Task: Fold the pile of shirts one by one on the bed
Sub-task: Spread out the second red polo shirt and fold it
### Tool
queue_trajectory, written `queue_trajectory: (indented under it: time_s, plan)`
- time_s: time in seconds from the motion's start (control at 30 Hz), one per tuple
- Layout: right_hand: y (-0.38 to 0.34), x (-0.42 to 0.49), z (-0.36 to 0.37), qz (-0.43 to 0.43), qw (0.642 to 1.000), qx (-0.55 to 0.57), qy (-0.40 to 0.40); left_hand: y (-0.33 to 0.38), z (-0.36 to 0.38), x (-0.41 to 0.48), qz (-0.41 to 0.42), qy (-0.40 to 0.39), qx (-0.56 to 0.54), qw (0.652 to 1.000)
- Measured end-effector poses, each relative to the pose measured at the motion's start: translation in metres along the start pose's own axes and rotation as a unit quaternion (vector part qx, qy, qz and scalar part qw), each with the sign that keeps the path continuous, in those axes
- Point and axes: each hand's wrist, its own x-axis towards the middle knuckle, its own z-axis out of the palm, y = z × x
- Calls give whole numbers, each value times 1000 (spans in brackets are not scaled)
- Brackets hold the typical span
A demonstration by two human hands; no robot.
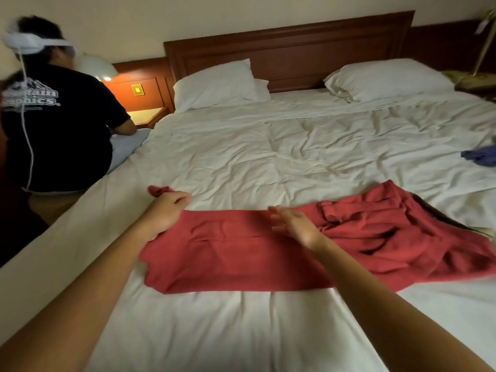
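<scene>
A red shirt (241, 253) lies spread across the white bed (268, 157), its left part folded flat and its right part bunched and wrinkled. My left hand (169, 208) grips a corner of the red fabric at the shirt's far left edge, a tuft of cloth poking out past the fingers. My right hand (292, 224) hovers over the middle of the shirt with fingers spread and holds nothing. A blue garment (480, 157) lies crumpled at the bed's right edge.
Another person (59, 124) in a black T-shirt and a white headset sits at the bed's left side. Two white pillows (217, 84) lean against the wooden headboard (290, 49). A lit bedside table (147, 114) stands at the back left.
</scene>
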Motion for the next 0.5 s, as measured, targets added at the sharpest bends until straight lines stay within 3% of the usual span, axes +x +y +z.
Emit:
queue_trajectory:
  time_s: [0.1,0.2,0.23,0.27,0.33,0.43,0.5]
  plan:
    - [-4,-8,-29,44,973,223,36,78,64,6,24,-89,18,996]
    - [7,-14,-51,63,947,312,53,130,126,-3,-42,-266,-101,958]
    - [11,-15,-56,74,944,317,63,136,141,-4,-57,-287,-125,948]
    - [15,-18,-58,84,942,317,69,137,152,-6,-52,-275,-126,952]
    - [20,-22,-56,88,943,310,82,123,162,-8,5,-165,-72,984]
    - [26,-22,-47,24,973,186,132,73,154,-9,102,6,124,987]
    - [26,-21,-42,-19,987,8,160,36,146,-15,76,-20,228,970]
